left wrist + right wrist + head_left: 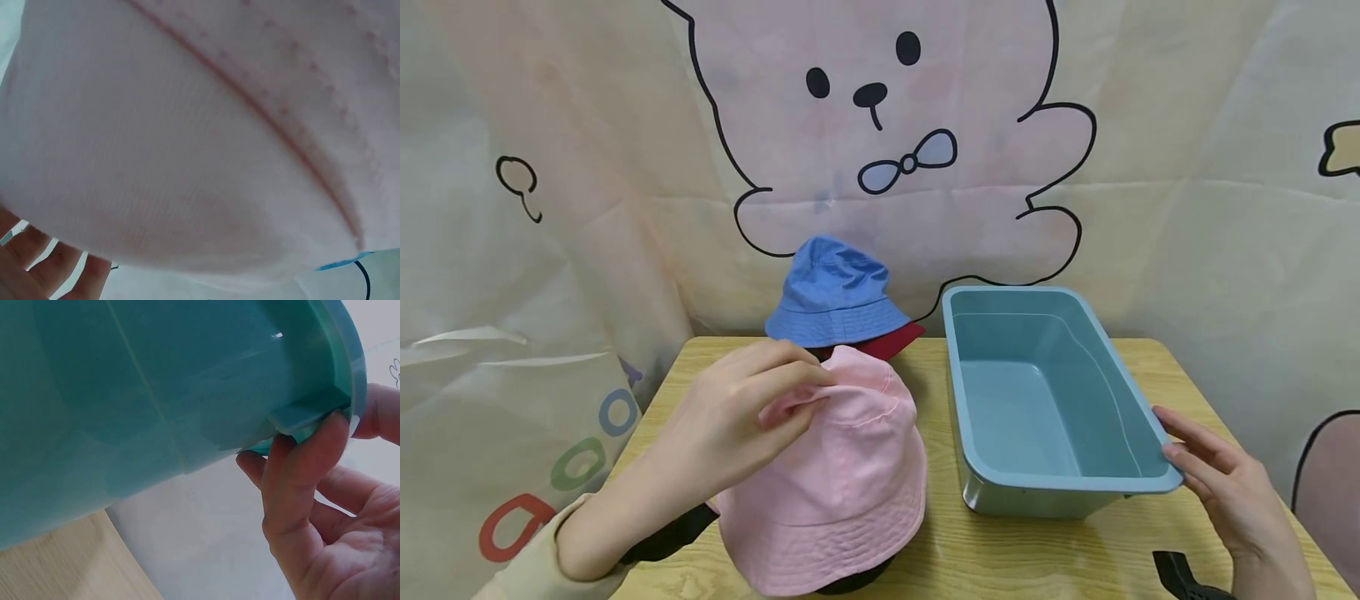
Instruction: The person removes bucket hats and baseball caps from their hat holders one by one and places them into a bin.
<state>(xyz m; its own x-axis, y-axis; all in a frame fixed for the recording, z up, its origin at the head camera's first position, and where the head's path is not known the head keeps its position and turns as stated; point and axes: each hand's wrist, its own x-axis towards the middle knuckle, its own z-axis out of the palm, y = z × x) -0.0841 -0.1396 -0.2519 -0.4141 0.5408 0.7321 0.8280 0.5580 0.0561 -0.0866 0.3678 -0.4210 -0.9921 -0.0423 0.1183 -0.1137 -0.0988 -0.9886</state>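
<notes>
My left hand [741,408] pinches the crown of a pink bucket hat [842,475], its brim toward me. Under the brim's front edge something dark [857,579] shows; what it is I cannot tell. Close up in the left wrist view, the pink cloth [156,144] fills most of the picture, with a few fingers [56,269] at the lower left. My right hand [1232,483] grips the near right corner of a teal plastic bin [955,400]. In the right wrist view, its fingers [290,462] curl under the rim.
Behind the pink hat, a blue bucket hat [835,292] sits on top of a dark red one [895,340]. All stand on a wooden table [925,542]. A cloth backdrop with a cartoon bear [865,217] hangs behind the table's far edge.
</notes>
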